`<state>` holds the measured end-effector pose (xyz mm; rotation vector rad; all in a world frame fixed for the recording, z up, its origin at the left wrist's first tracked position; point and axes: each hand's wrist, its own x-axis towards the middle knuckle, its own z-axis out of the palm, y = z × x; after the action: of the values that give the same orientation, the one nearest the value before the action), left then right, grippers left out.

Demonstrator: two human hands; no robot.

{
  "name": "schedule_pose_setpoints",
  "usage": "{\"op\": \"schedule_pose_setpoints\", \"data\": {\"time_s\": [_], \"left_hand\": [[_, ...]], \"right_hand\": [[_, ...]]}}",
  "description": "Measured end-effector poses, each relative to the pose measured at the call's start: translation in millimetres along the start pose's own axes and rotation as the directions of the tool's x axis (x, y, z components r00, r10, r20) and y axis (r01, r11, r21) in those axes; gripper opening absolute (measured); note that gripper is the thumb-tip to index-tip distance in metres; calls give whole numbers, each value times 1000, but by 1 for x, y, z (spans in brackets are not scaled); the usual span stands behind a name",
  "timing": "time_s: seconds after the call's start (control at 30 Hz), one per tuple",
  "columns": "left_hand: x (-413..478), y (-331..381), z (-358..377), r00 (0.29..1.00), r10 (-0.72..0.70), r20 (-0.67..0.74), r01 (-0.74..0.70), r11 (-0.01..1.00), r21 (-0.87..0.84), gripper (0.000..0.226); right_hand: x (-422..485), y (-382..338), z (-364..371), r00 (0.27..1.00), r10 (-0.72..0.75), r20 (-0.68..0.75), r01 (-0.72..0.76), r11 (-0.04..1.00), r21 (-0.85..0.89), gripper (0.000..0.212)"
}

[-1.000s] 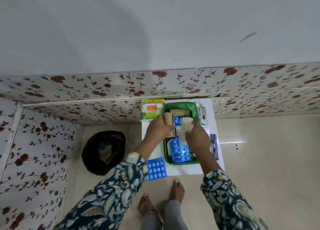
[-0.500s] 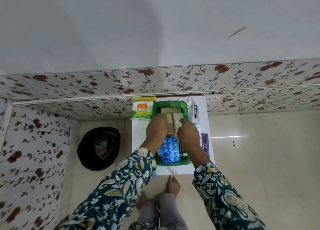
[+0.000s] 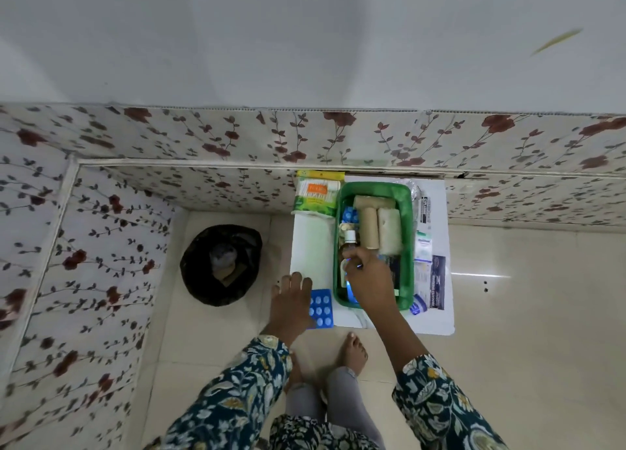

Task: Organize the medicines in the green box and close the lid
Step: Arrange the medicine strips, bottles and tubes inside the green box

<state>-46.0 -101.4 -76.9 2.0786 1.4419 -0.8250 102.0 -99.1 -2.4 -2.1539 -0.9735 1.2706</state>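
The green box [image 3: 409,232] stands open on a small white table [image 3: 313,246]. Inside lie three beige bandage rolls [image 3: 370,227], a blue blister pack [image 3: 350,215] and a small brown bottle with a white cap [image 3: 350,240]. My right hand [image 3: 371,280] reaches into the box's near left part, its fingertips pinched around the bottle's body. It hides what lies under it. My left hand [image 3: 291,305] lies flat over the left edge of another blue blister pack [image 3: 322,309] on the table, outside the box.
A cotton-bud packet [image 3: 316,195] leans at the table's back left. Medicine cartons and tubes [image 3: 427,246] lie along the box's right side. On the floor to the left stands a black bin [image 3: 220,265]. My bare feet [image 3: 354,348] are just in front of the table, and a flowered wall stands behind it.
Both hands were setting bandage rolls into the box. Now my left hand has moved out to the blister pack on the table, and my right hand has shifted to the bottle.
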Motion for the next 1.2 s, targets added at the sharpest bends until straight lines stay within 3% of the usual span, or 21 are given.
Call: {"op": "schedule_pose_setpoints", "data": {"time_s": [0.1, 0.23, 0.33, 0.4, 0.47, 0.57, 0.67, 0.73, 0.83, 1.0, 1.1, 1.2], "left_hand": [[3, -3, 11, 991, 22, -131, -14, 998, 60, 59], [10, -13, 4, 994, -23, -111, 18, 999, -49, 50], [15, -24, -5, 993, -99, -61, 81, 965, -250, 49], [18, -32, -14, 986, -163, -40, 128, 886, -445, 46], [23, -40, -26, 984, -172, -35, 121, 807, -579, 47], [28, -54, -46, 984, -171, -53, 89, 722, -686, 30], [35, -68, -59, 973, -225, -44, 119, 659, -743, 30], [40, -75, -63, 970, -240, -40, 130, 650, -749, 9], [41, -79, -68, 967, -253, -17, 159, 657, -737, 10], [37, -78, -80, 971, -238, -29, 123, 598, -792, 9], [37, -75, -85, 973, -229, -30, 109, 571, -813, 7], [39, -71, -90, 978, -206, -43, 84, 571, -817, 11]], "right_hand": [[5, -5, 10, 1000, -21, 4, 21, 999, 24, 24], [14, -18, 17, 999, -43, 8, 42, 998, 44, 25], [26, -28, 22, 999, -43, 15, 42, 998, 47, 23], [39, -36, 27, 998, -61, 21, 61, 998, 17, 24], [57, -46, 34, 992, -126, 26, 128, 985, -115, 26], [87, -62, 51, 962, -246, 121, 275, 855, -440, 33], [109, -71, 72, 951, -216, 222, 309, 629, -713, 41], [115, -70, 83, 948, -216, 235, 312, 474, -823, 46], [119, -65, 90, 937, -264, 230, 315, 350, -882, 51], [120, -68, 88, 923, -292, 252, 351, 366, -862, 42], [121, -76, 84, 928, -334, 164, 314, 468, -826, 37], [138, -85, 75, 944, -320, 76, 221, 447, -867, 38]]}}
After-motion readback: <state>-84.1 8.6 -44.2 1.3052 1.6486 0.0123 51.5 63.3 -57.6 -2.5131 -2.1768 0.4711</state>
